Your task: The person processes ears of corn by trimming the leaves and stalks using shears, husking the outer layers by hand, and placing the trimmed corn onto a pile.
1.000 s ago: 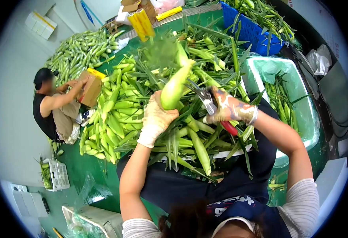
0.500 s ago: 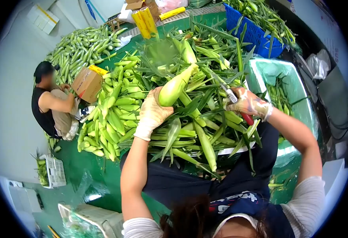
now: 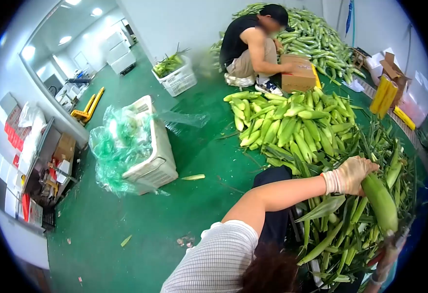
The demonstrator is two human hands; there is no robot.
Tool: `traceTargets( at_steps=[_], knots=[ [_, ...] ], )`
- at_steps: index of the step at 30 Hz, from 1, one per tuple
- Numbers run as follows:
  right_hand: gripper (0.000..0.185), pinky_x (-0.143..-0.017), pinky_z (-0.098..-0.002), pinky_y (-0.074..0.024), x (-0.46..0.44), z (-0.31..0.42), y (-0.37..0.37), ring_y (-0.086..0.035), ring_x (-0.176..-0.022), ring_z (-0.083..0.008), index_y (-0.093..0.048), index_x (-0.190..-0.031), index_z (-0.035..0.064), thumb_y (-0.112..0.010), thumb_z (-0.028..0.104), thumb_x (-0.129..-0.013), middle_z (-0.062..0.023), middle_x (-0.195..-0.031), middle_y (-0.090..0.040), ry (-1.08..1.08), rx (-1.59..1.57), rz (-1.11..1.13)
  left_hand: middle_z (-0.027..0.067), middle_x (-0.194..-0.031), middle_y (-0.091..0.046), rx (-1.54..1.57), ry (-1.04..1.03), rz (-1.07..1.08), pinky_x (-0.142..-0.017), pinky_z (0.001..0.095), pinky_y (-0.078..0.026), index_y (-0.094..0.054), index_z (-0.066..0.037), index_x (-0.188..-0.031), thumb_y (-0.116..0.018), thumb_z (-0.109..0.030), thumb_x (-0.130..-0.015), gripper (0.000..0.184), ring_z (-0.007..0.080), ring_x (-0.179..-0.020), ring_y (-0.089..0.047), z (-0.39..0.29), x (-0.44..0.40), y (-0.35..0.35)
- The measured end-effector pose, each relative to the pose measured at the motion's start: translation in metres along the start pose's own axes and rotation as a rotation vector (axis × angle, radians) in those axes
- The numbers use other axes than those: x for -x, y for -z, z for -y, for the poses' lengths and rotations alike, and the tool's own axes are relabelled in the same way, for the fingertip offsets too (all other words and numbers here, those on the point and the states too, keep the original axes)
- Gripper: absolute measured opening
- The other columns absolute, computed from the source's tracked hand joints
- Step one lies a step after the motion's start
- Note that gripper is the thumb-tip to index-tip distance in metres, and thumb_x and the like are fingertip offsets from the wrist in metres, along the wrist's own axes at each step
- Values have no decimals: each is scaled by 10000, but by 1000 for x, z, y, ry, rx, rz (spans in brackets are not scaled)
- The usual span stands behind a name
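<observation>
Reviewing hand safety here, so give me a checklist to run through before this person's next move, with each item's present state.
1. Left hand gloved: ok.
2. Left hand on the ear of corn: ok, at its upper end.
3. Right hand fully visible: not ok, it is dim and blurred at the picture's edge.
4. Red-handled tool open or closed: cannot tell.
5. Left hand away from the tool: ok, the tool is by the ear's lower end.
6. Co-worker out of the way: ok, crouching beyond the corn pile.
</observation>
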State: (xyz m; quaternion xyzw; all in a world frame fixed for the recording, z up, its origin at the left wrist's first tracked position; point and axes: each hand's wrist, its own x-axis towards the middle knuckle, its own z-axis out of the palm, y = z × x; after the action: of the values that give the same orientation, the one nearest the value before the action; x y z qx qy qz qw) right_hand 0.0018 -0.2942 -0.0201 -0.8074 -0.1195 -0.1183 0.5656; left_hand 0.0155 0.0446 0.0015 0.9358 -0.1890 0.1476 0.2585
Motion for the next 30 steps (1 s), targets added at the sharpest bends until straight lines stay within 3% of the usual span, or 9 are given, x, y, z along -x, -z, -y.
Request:
traceTargets(
  at_steps=[6, 8, 13, 16, 17, 20, 21, 28, 30],
  knots=[
    [371, -641, -224, -421, -35, 33, -18, -522, -782, -88, -508, -1237, 31, -520, 239, -929, -18, -984, -562, 193, -225, -171, 73, -871, -630, 548, 0, -72, -757, 291, -509, -552, -43, -994, -850, -379, -545, 635, 212, -797, -625, 6, -3, -47],
    [302, -643, -234, -422, -52, 10, -12, -514, -765, -108, -560, -1173, 22, -482, 201, -943, -20, -942, -561, 353, -134, -263, 70, -903, -652, 1131, 122, -40, -758, 282, -521, -581, -15, -976, -868, -325, -538, 608, 191, -819, -620, 19, -7, -21],
    [421, -747, -301, -431, -61, 19, 21, -530, -842, -216, -512, -1190, 22, -581, 229, -829, -88, -972, -569, 298, 314, -199, 69, -1202, -594, -15, -62, -250, -964, 393, -413, -584, -172, -1188, -540, -153, -809, 382, 267, -1069, -573, 110, 4, 4],
    [583, -824, -347, -437, -42, 30, -4, -546, -906, -289, -456, -1227, 24, -669, 263, -740, -137, -1011, -574, 154, 815, -28, 16, -1200, -615, 86, 6, -238, -1024, 397, -374, -585, -223, -1230, -436, -88, -869, 413, 265, -1050, -598, 132, 8, 5],
    [640, -850, -363, -440, -31, 24, -16, -551, -927, -313, -438, -1239, 25, -698, 275, -710, -154, -1023, -576, 131, 942, -24, 16, -1157, -637, -193, -295, -330, -956, 381, -432, -586, -225, -1221, -465, -98, -896, 369, 248, -1037, -601, 150, 9, 9],
    [742, -889, -408, -458, 4, 9, -44, -559, -981, -375, -417, -1240, 14, -765, 295, -648, -196, -1107, -552, 156, 1035, -116, 106, -922, -697, 339, 146, -208, -735, 309, -526, -594, -33, -1123, -767, -241, -697, 505, 200, -838, -675, 89, 8, 42],
    [775, -889, -412, -459, 6, 29, -43, -557, -985, -382, -404, -1247, 8, -776, 319, -642, -202, -1115, -546, 15, 867, -12, 112, -889, -689, 57, 154, -116, -726, 316, -522, -626, -69, -1063, -785, -304, -660, 493, 235, -791, -670, 75, 5, 45],
    [719, -723, -395, -487, 13, 68, -48, -602, -815, -353, -384, -1093, -15, -810, 306, -610, -208, -877, -582, -120, 495, 415, 68, -922, -653, 53, -458, 231, -698, 350, -514, -637, -132, -980, -792, -327, -586, 466, 271, -772, -623, -3, -34, 9],
    [573, -707, -356, -460, 26, 58, -53, -563, -756, -245, -450, -1017, 29, -807, 230, -615, -120, -826, -566, -117, 403, 206, 110, -1024, -625, -69, -594, -149, -810, 339, -475, -600, -97, -1091, -833, -228, -599, 560, 258, -940, -600, -17, -44, 12]
  ],
)
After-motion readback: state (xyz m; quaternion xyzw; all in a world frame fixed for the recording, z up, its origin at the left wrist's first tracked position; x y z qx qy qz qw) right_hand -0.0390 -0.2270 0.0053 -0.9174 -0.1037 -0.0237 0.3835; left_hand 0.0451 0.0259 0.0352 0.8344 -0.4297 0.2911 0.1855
